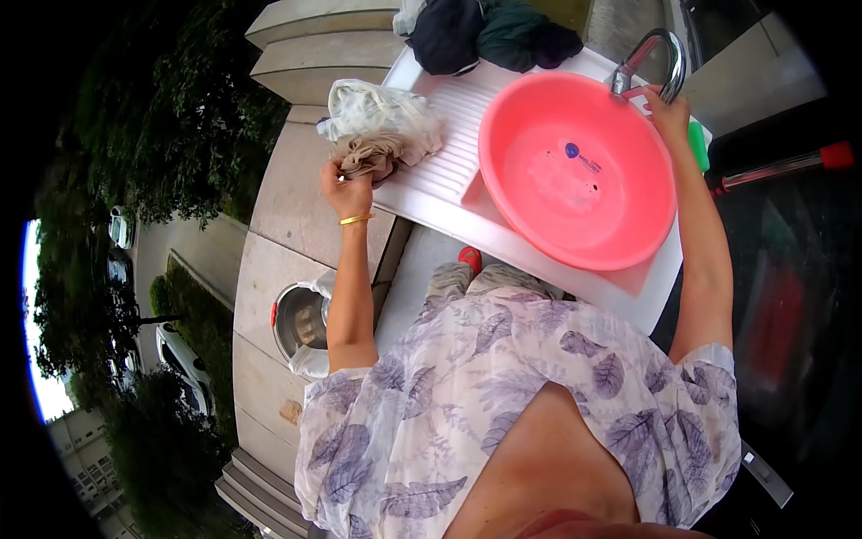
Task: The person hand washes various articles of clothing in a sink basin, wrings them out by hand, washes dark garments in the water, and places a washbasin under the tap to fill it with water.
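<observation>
My left hand [347, 190], with a gold bracelet on the wrist, is closed on a bunched brown cloth [373, 154]. That cloth lies against a pale, wet-looking garment [382, 110] at the left edge of the ribbed washboard. At the upper right, my right hand [668, 115] has its fingers at the base of the chrome faucet [675, 65], around its handle, which they partly hide. Below the spout a pink basin [575, 242] sits tilted in the white sink [431, 214]. Its inside shows a printed label and no visible load.
Dark clothes [449, 34] are heaped at the washboard's far end. A green object [698, 146] stands beside my right forearm. A metal pot [301, 314] rests on the stone ledge [278, 234] to the left. A red-tipped rod [790, 169] juts in from the right.
</observation>
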Action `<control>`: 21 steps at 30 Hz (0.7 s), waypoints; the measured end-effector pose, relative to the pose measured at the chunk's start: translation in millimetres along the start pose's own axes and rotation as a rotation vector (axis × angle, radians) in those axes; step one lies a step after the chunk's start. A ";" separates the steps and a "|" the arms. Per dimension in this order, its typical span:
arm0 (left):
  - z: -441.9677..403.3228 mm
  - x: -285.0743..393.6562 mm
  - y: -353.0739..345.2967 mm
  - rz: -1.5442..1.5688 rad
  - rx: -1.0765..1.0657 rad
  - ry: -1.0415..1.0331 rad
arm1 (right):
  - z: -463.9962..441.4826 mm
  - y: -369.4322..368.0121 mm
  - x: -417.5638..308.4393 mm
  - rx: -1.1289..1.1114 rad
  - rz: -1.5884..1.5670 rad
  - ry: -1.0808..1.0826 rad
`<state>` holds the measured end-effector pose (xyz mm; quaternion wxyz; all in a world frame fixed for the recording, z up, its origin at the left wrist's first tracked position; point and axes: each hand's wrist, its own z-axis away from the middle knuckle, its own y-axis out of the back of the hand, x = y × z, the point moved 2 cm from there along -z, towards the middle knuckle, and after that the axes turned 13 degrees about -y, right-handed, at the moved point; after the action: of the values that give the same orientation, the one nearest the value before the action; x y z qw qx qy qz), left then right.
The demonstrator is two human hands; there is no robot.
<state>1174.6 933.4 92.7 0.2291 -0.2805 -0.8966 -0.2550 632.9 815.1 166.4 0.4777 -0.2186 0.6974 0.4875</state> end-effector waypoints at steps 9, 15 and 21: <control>-34.3 98.0 -3.8 0.157 -0.253 -0.137 | -3.8 -1.6 9.8 0.010 0.059 -0.042; -11.8 90.8 -56.7 0.007 -0.314 -0.038 | 1.5 0.6 6.9 -0.021 0.045 -0.067; -54.8 80.7 -118.9 0.226 -0.349 0.495 | 8.2 -1.1 0.8 -0.027 0.047 -0.087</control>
<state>1056.0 847.7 140.3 0.4155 -0.3428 -0.7196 -0.4382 637.1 822.0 164.6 0.4930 -0.1870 0.6741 0.5172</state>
